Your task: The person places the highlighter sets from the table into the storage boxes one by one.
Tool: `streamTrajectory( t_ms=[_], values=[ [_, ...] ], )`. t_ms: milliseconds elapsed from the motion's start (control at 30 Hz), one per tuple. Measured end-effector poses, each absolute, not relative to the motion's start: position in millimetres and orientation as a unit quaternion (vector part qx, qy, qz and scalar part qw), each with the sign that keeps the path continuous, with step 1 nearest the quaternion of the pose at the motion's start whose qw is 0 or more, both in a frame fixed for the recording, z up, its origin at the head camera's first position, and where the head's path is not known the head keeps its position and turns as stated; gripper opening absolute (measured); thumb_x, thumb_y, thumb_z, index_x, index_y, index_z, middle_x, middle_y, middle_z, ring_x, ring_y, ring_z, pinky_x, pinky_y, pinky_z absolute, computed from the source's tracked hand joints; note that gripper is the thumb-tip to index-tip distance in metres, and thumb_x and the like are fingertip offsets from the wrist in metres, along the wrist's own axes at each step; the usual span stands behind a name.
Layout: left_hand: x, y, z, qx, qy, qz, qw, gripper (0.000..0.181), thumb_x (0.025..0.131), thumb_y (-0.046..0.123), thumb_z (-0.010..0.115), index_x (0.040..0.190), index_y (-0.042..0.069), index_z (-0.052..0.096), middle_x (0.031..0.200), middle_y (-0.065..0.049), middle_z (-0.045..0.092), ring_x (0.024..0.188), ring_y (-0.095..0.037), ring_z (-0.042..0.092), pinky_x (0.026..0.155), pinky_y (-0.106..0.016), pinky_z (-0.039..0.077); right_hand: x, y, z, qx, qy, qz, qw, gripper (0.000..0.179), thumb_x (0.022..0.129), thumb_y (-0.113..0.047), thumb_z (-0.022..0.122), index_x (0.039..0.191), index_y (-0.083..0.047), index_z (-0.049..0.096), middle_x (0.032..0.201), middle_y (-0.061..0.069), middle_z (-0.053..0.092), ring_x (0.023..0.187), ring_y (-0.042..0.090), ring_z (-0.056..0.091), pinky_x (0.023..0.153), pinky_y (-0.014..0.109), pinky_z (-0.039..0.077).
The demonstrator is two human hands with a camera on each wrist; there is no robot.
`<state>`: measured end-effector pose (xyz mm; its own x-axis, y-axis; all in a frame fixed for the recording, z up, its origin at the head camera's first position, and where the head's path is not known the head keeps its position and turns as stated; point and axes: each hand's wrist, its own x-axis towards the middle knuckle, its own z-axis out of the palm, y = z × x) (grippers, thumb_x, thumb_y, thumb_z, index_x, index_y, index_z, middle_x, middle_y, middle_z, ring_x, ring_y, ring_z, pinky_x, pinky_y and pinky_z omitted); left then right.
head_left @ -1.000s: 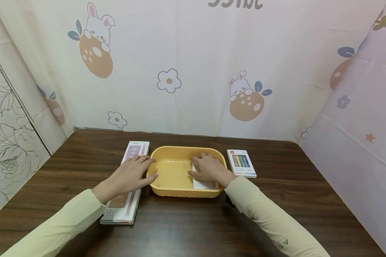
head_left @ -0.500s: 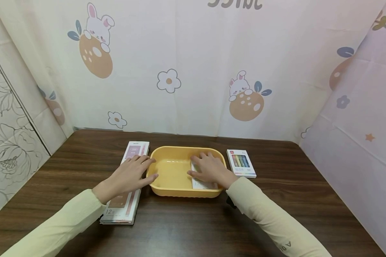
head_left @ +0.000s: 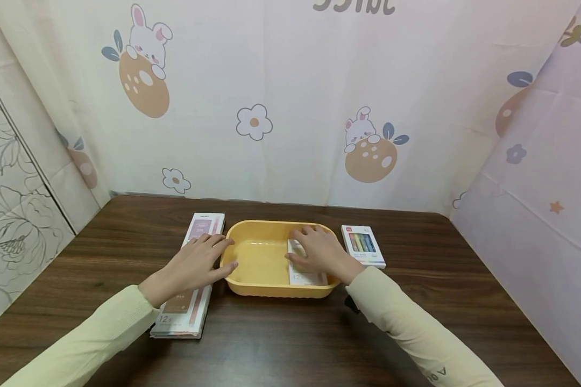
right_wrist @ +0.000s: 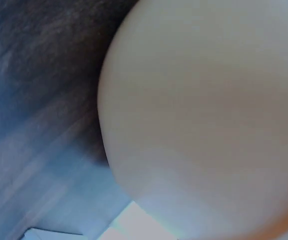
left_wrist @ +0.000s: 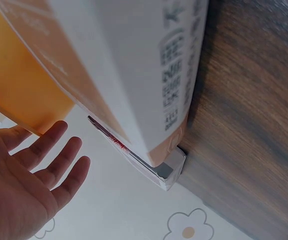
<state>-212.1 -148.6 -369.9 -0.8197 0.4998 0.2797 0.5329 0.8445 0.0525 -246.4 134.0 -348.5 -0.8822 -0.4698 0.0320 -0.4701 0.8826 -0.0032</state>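
Note:
A yellow plastic basin [head_left: 263, 266] stands mid-table. My left hand [head_left: 200, 262] is at its left rim, fingers spread and relaxed, the thumb just over the edge. In the left wrist view the same hand [left_wrist: 31, 172] shows its fingers near the basin's yellow wall [left_wrist: 21, 70]. Inside the basin, at the right, lies a flat white box [head_left: 304, 277] marked 12. My right hand [head_left: 321, 250] lies over that box with loosely bent fingers, covering much of it. A blurred pale surface fills most of the right wrist view, hiding the right fingers.
Long flat white boxes [head_left: 181, 317] with pink and brown print are stacked left of the basin, partly beneath my left forearm. A small white box [head_left: 363, 246] with coloured sticks pictured on it lies right of the basin. A printed curtain [head_left: 300, 161] hangs behind the table.
My right hand has shifted slightly right, uncovering more of the white box in the basin. The box has slid a little to the left. My left hand stays put.

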Motion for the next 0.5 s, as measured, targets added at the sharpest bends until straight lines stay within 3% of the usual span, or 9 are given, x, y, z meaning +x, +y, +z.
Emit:
streamTrajectory(
  t_ms=[500],
  values=[
    [-211.9, -148.4, -369.6, -0.271, -0.952, -0.065, 0.127, 0.058, 0.087, 0.055, 0.045, 0.123, 0.012, 0.055, 0.120, -0.008, 0.057, 0.111, -0.029, 0.052, 0.089, -0.049, 0.042, -246.1, 153.0, -331.5, 0.238, -0.968, -0.004, 0.076, 0.053, 0.085, -0.051, 0.054, 0.128, -0.019, 0.052, 0.118, 0.008, 0.057, 0.103, 0.031, 0.053, 0.084, 0.050, 0.044]
  ],
)
